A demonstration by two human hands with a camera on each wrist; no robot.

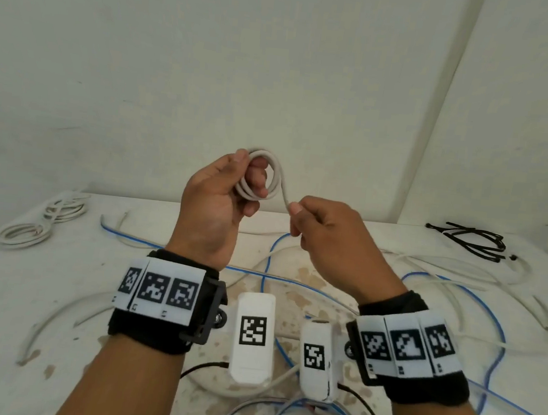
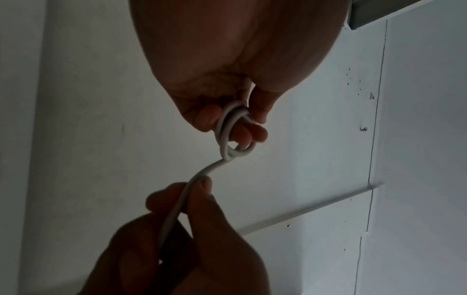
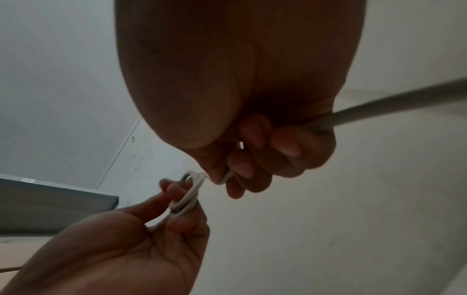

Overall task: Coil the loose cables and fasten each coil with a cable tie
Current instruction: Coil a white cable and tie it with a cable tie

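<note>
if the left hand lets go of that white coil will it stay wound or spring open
Probably springs open: no tie is on the white coil, and only the left hand pinches its loops together. It looks fairly stiff, since the tail arcs smoothly to the right hand instead of drooping. It seems light, held up by fingertips alone.

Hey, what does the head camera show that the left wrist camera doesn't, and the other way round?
Only the head view shows the table with loose blue cables and white cables, finished white coils at its left and black cable ties at its right. Only the left wrist view shows the palm side of the left hand. Both show the white coil held in the left hand and the right hand pinching its tail.
</note>
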